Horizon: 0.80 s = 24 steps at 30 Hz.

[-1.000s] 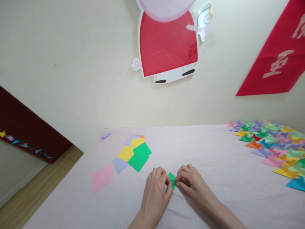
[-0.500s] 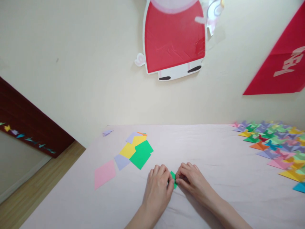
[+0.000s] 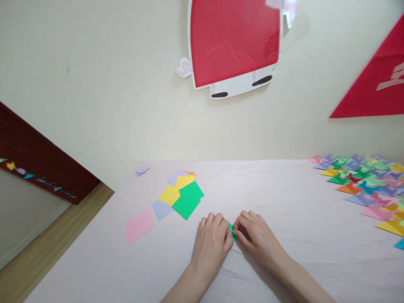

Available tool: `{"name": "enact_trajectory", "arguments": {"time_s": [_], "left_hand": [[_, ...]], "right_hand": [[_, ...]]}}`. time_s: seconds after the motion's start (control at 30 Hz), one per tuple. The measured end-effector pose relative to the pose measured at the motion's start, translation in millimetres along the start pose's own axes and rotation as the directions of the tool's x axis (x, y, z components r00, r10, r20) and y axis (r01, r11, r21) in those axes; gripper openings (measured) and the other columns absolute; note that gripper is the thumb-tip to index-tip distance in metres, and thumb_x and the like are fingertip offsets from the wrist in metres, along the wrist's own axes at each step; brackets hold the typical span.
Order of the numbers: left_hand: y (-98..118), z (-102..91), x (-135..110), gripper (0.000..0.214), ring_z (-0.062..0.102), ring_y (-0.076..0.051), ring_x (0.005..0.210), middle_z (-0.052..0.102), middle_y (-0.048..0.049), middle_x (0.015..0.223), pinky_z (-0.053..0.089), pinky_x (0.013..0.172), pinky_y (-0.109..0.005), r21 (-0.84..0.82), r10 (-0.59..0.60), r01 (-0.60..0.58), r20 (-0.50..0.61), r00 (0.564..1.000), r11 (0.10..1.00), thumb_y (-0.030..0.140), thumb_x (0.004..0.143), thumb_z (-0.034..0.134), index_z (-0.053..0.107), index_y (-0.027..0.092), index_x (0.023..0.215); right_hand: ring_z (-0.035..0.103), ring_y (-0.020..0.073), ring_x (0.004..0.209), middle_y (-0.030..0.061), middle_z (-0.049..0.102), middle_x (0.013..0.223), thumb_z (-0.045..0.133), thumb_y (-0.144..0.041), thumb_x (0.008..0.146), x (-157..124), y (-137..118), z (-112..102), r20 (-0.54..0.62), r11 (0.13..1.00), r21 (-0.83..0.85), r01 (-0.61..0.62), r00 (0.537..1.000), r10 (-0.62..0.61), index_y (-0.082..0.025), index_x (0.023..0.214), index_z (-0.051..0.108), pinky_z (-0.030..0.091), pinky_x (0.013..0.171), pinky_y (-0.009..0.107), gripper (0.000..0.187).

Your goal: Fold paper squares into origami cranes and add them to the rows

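A small piece of green paper (image 3: 232, 232) sits between my two hands, low over the table's middle; its folds are mostly covered by fingers. My left hand (image 3: 212, 237) is closed on its left side, thumb against curled fingers. From the right, my right hand (image 3: 254, 231) pinches the other side with thumb and fingertips. Left of my hands lie loose square sheets: a green sheet (image 3: 187, 205), a yellow sheet (image 3: 169, 195), a lavender sheet (image 3: 162, 209) and a pink sheet (image 3: 139, 226).
Rows of folded paper figures (image 3: 368, 185) in many colours cover the table's right side. A small lavender folded piece (image 3: 142, 171) lies at the back left. The pale table covering (image 3: 104, 261) meets a wall (image 3: 142, 118) bearing a red cartoon cutout (image 3: 235, 42).
My hands have drawn slightly closer together, and less of the green paper shows between them. The camera view has tilted slightly down.
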<state>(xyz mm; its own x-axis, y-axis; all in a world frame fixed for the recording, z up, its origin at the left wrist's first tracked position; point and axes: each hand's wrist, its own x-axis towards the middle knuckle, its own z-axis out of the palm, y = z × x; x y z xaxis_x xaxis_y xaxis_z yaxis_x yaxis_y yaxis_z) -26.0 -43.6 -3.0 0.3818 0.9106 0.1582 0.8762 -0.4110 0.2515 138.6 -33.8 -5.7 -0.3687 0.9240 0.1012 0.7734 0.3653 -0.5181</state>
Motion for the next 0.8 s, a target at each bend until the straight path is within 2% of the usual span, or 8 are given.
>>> {"name": "enact_trajectory", "arguments": {"time_s": [0.17,0.33,0.67,0.8], "left_hand": [[1.5,4.5,-0.5,0.01,0.05,-0.022,0.089,0.057,-0.0012,0.091,0.039,0.076,-0.038,0.061,-0.001,0.001,-0.001,1.0,0.998,0.011,0.087,0.054,0.054,0.021,0.084],[4.5,7.9,-2.1,0.006,0.048,-0.024,0.089,0.053,-0.0029,0.093,0.041,0.076,-0.039,0.135,-0.047,0.049,-0.018,0.999,0.99,0.013,0.088,0.055,0.054,0.02,0.087],[6.9,7.4,0.1,0.005,0.047,-0.026,0.09,0.051,-0.0049,0.095,0.042,0.076,-0.04,0.137,-0.064,0.067,-0.023,0.998,0.988,0.015,0.088,0.055,0.055,0.019,0.091],[7.3,7.5,0.7,0.006,0.048,-0.026,0.091,0.052,-0.0043,0.097,0.042,0.078,-0.04,0.14,-0.054,0.058,-0.028,0.998,0.988,0.016,0.088,0.058,0.056,0.02,0.092]], "right_hand": [[0.052,0.0193,0.08,0.0019,0.061,0.082,0.055,-0.014,0.087,-0.2,-0.3,2.7,-0.03,1.0,-0.022,0.011,0.999,-0.012,-0.02,0.078,0.058,0.034,0.074,0.032,0.012],[0.053,0.0191,0.079,0.0022,0.061,0.081,0.054,-0.013,0.086,0.4,-0.2,3.3,-0.043,0.999,-0.035,0.018,0.999,-0.019,-0.021,0.076,0.057,0.034,0.073,0.032,0.013],[0.052,0.0186,0.078,0.0028,0.061,0.082,0.051,-0.015,0.087,-1.6,-0.5,1.5,-0.018,0.999,-0.034,0.034,0.999,-0.035,-0.021,0.078,0.057,0.034,0.074,0.033,0.012],[0.052,0.0197,0.08,0.0029,0.06,0.083,0.052,-0.016,0.087,-2.4,-3.1,-0.8,0.002,1.0,-0.017,-0.007,1.0,0.007,-0.02,0.078,0.056,0.033,0.075,0.034,0.011]]}}
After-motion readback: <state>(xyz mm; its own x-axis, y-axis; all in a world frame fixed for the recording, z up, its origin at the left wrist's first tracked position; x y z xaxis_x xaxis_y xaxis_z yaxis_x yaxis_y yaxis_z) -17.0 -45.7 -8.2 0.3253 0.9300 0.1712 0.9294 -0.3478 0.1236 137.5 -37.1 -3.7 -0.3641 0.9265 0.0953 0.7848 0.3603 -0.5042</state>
